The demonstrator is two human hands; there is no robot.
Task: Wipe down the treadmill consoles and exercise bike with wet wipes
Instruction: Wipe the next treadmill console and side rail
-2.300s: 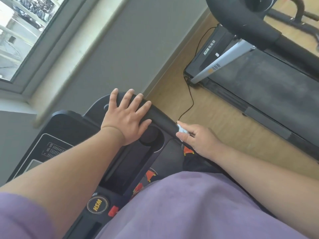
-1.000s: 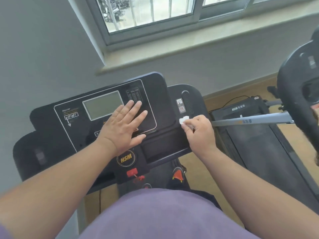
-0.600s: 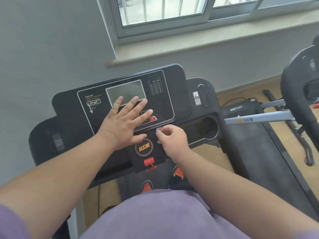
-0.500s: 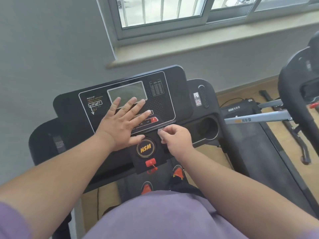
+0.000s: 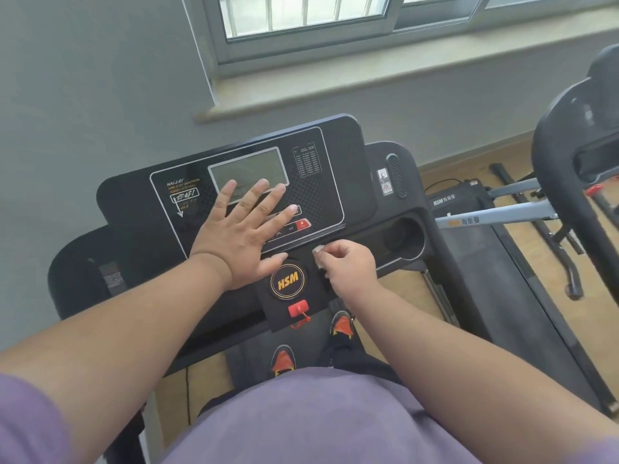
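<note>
Wiping the treadmill console [image 5: 338, 155], head view.

The left hand [image 5: 239, 234] lies flat with fingers spread over the console's buttons and the lower edge of the grey display [image 5: 249, 169]. The right hand [image 5: 348, 269] has its fingers curled round a small white wet wipe [image 5: 317, 251], pressed to the console just right of the round HSM badge [image 5: 288, 284] and above the red safety key [image 5: 298, 309].

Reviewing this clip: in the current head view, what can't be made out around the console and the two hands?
- Wet wipe: mostly buried in the right hand grip; size and fold unclear.
- Console buttons: partly covered by the flat left hand.
- Chart and sticker print: too small to read.
- Second treadmill: cut off by the right edge.
</note>
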